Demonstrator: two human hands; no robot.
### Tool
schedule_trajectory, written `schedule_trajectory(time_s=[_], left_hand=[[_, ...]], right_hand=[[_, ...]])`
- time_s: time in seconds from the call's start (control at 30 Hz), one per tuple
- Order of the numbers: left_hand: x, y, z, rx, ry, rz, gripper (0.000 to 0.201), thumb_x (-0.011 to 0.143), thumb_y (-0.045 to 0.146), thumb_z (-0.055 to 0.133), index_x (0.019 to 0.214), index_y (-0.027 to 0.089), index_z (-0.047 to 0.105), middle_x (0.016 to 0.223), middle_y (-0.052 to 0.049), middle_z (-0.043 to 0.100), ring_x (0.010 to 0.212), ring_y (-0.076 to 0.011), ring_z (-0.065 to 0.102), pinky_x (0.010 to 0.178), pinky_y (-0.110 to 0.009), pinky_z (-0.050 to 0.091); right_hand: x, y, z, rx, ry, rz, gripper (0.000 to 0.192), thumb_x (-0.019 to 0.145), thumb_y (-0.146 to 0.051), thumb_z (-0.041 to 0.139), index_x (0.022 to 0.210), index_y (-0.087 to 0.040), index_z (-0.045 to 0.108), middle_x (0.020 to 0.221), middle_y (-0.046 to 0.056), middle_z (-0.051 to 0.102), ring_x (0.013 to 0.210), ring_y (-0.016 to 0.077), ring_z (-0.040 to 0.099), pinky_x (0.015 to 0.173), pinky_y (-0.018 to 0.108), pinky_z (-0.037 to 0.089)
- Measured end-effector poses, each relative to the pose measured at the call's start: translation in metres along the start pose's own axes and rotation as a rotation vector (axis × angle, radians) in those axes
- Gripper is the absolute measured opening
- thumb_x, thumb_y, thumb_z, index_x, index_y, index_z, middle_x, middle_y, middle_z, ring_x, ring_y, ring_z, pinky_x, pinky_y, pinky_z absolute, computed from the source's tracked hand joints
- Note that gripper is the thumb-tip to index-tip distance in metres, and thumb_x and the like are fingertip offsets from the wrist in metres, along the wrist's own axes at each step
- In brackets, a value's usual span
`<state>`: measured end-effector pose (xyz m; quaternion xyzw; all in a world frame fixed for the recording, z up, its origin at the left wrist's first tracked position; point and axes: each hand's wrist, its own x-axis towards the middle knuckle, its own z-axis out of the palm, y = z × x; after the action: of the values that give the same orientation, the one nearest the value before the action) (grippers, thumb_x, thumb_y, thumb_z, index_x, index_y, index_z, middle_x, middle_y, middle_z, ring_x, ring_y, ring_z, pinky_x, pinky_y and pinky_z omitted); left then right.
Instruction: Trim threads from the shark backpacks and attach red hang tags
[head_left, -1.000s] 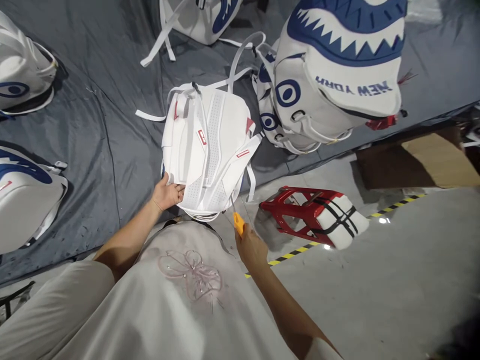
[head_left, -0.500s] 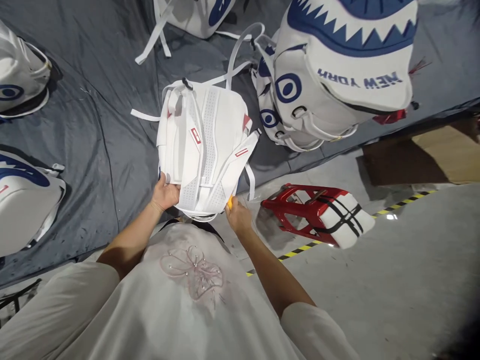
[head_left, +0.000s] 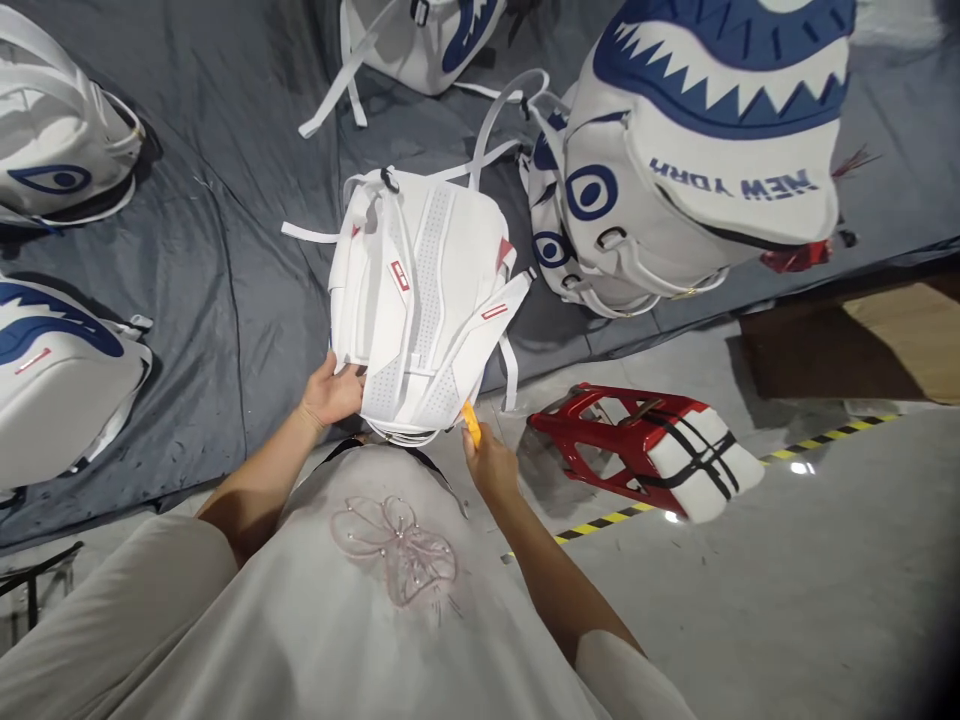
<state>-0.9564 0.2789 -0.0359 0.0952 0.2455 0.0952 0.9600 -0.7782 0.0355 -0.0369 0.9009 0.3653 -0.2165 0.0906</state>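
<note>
A white backpack point(head_left: 420, 290) lies strap side up on a grey cloth point(head_left: 240, 280), with red tabs on its straps. My left hand point(head_left: 332, 392) grips its lower left corner. My right hand point(head_left: 489, 462) is closed on a small orange-handled tool point(head_left: 470, 422), whose tip is at the backpack's lower right edge. Whether the tip touches the fabric is not visible.
Shark-face backpacks in white and blue lie around: a large one reading NEW YORK point(head_left: 705, 150) at right, two at left point(head_left: 60, 370), one at the top point(head_left: 420, 35). A red stool point(head_left: 645, 445) lies tipped on the grey floor. Yellow-black tape point(head_left: 825, 437) crosses the floor.
My right hand went up to the backpack's lower right edge with the orange tool, then drew back slightly. My left hand kept its grip on the corner.
</note>
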Motion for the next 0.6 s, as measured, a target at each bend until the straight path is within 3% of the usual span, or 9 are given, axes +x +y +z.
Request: schedule_trajectory(time_s=[0.4,0.6], left_hand=[[0.022,-0.007,0.006,-0.059,-0.054,-0.042,0.077,0.091,0.071,0.03,0.134,0.011,0.052,0.113,-0.018,0.071,0.117,-0.0323,0.063,0.105,-0.051,0.043],[0.019,-0.008,0.007,-0.009,-0.069,-0.009,0.068,0.093,0.064,0.038,0.135,0.011,0.052,0.114,-0.019,0.071,0.114,-0.0319,0.065,0.106,-0.053,0.042]], right_hand=[[-0.029,-0.002,-0.025,0.102,-0.074,0.175,0.035,0.102,-0.04,0.04,0.116,-0.014,0.058,0.085,0.01,0.069,0.075,0.02,0.063,0.057,0.026,0.025],[-0.1,0.006,-0.018,0.186,-0.081,0.206,0.036,0.102,-0.04,0.036,0.11,-0.015,0.061,0.079,0.008,0.069,0.07,0.0203,0.064,0.055,0.026,0.028]])
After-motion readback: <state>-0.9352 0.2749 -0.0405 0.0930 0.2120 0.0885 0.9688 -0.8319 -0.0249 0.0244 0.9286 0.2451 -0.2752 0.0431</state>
